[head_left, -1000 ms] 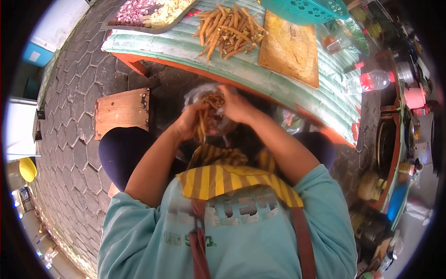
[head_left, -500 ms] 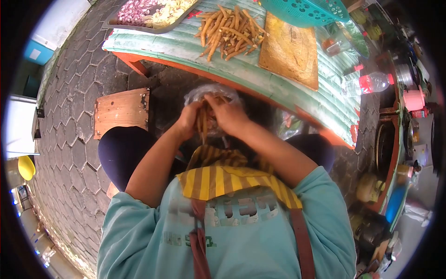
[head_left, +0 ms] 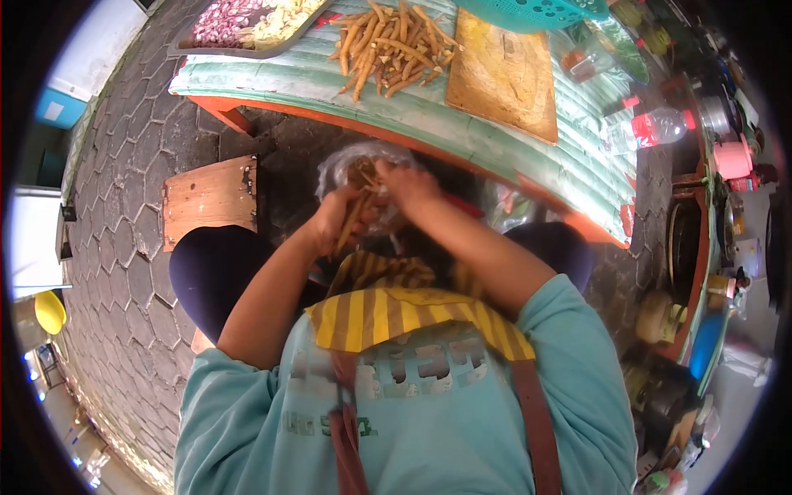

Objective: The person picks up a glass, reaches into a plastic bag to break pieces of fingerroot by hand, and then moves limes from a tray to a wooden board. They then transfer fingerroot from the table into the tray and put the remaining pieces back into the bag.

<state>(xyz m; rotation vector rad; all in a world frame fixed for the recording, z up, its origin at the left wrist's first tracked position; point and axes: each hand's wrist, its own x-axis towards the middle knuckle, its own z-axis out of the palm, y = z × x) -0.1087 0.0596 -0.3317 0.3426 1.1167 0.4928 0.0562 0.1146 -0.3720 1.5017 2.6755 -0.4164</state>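
Grey hexagonal paving runs wide and open on the left, down past a small wooden stool (head_left: 208,200) standing just left of the person's knee. Across the far side stretches the bench (head_left: 528,157) with its green striped cover, its orange near edge curving just beyond the hands. Below that edge, over the lap, sits a clear plastic bag (head_left: 363,165) of long tan roots (head_left: 363,177). Left hand (head_left: 332,221) is curled around a few roots at the bag's near-left side; right hand (head_left: 408,186) has fingers pressed together on the bag's mouth at its right rim. Up on the bench, a loose pile of roots (head_left: 388,45) lies left of a wooden cutting board (head_left: 503,74), whose near corner comes close to the bench edge. Far right is crowded with pots and bottles.
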